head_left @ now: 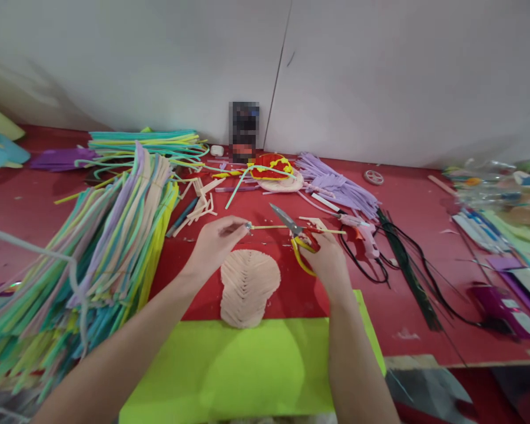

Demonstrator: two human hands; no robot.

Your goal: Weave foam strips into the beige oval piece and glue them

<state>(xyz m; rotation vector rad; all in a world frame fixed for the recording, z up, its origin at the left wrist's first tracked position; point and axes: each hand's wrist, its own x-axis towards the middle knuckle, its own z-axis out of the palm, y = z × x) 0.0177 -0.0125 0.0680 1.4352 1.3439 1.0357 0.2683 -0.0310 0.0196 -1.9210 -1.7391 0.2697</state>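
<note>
My left hand (224, 234) pinches one end of a thin pale yellow pipe cleaner (269, 227), which stretches sideways to my right. My right hand (329, 253) is closed around scissors (287, 219) with yellow and red handles, the blades pointing up and left. The other end of the pipe cleaner passes behind the scissors and by my right fingers; whether they grip it too I cannot tell. Just below my hands lies a flat beige piece (249, 285) made of pipe cleaners in a leaf-like braid, partly over a lime-green sheet (251, 371).
Bundled pipe cleaners (115, 235) fill the left side, with purple ones (335, 182) farther back. Bent beige offcuts (201, 200) lie past my left hand. A pink glue gun (364, 232) with a black cable rests at right. A phone-like object (244, 132) leans on the wall.
</note>
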